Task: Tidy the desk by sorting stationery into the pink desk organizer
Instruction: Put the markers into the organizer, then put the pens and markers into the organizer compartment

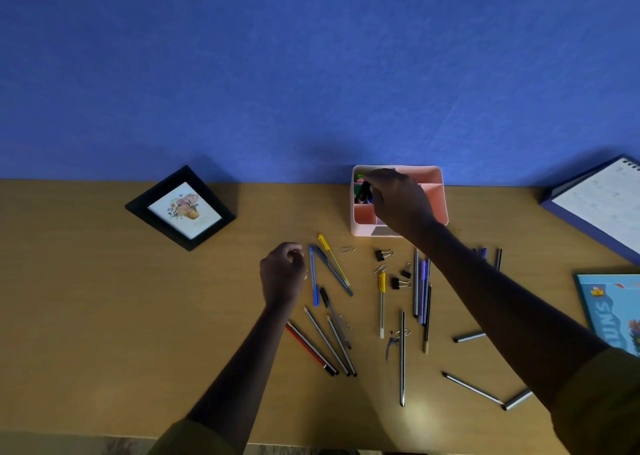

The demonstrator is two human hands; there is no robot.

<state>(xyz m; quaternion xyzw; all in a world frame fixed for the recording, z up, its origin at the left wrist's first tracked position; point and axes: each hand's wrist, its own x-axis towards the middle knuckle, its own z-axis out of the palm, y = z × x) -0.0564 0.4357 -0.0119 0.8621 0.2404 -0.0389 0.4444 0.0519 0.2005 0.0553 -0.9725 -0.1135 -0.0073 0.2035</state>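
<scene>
Pink organizer [437, 177] at back edge of table [104, 316]. Left-middle compartment: dark markers [363, 192]; behind it, something green [360, 177]. Right hand [398, 200] above, fingertips at markers; pinching or touching, cannot tell. Left hand [282, 274] loosely curled, empty, beside blue pen [313, 278].

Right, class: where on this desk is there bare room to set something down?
Bare wood lies left of the left hand, below the picture frame, and between frame and pink organizer. Crowded: pens and clips below the organizer.
</scene>
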